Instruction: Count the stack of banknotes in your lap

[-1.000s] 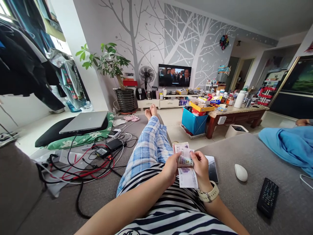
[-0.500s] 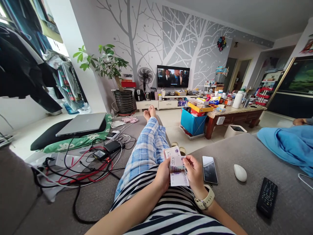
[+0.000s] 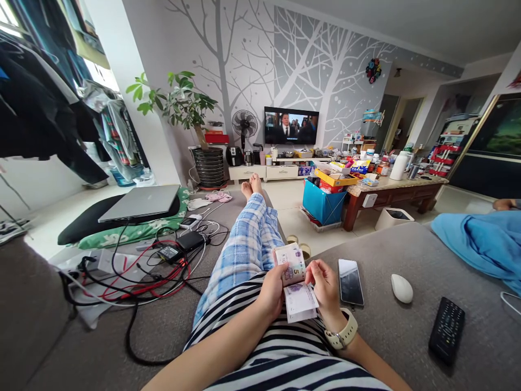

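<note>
My left hand point(image 3: 272, 290) is closed round a small stack of banknotes point(image 3: 290, 259) above my lap, its thumb on top. The upper notes stand up from the hand and show a purple 5. Lower notes point(image 3: 301, 303) bend down toward my striped shirt. To the right, my right hand point(image 3: 323, 282) has its fingers curled together at the right edge of the notes; whether a note is pinched between them is too small to tell. A pale watch point(image 3: 345, 328) is on my right wrist.
Right of my hands, a phone point(image 3: 350, 282), a white mouse point(image 3: 401, 288) and a black remote point(image 3: 446, 329) lie on the grey sofa. Tangled cables point(image 3: 163, 288) and a closed laptop point(image 3: 140, 203) are on the left. A blue cloth point(image 3: 480, 239) lies far right.
The lower notes have swung down and fanned apart, uncovering the 5 on the upper stack. My right fingers have curled in more. The view has shifted slightly.
</note>
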{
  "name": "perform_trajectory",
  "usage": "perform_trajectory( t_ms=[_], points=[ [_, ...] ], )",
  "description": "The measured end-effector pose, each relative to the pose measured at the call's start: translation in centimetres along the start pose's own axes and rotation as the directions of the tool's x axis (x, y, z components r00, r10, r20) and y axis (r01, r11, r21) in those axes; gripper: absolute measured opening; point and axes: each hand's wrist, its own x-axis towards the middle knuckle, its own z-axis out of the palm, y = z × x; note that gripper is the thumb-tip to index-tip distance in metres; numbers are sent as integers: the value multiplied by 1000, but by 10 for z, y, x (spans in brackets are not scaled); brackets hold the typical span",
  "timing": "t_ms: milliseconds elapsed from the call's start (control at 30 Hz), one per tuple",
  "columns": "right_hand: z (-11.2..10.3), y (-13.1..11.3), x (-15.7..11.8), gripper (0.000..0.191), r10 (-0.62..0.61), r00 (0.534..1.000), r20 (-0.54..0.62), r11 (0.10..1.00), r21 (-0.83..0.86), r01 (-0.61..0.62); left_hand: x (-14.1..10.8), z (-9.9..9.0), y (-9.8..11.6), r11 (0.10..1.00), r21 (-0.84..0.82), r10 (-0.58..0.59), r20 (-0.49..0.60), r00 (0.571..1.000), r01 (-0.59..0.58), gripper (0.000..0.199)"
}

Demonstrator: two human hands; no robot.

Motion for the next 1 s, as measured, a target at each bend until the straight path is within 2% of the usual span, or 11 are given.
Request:
perform_trajectory(
  t_ms=[167,300,400,467,667,900,1000],
  points=[
    [-1,10,8,38,100,990,-101,995,24,-98,-3,1,0,1000,29,-4,18,1000,3,20],
    [-4,12,10,38,114,991,-65,993,-10,-115,-1,-3,-5,998,57,16,60,998,-20,27],
    [-6,12,8,38,122,991,-61,990,-63,-126,0,-4,-6,997,80,3,47,999,-7,20],
    [-6,12,8,38,115,991,-64,989,-82,-120,0,-2,-5,999,51,-15,31,999,14,16],
    [-5,10,6,37,70,995,-67,995,-63,-74,-6,5,1,996,-68,-51,-6,999,50,21],
    [-4,6,1,35,38,999,-27,998,-42,-39,-3,1,-3,999,-30,-21,22,1000,22,19],
    [-4,6,1,34,37,999,-22,998,-47,-38,-3,2,-2,1000,-29,-3,2,1000,3,17]
  ],
)
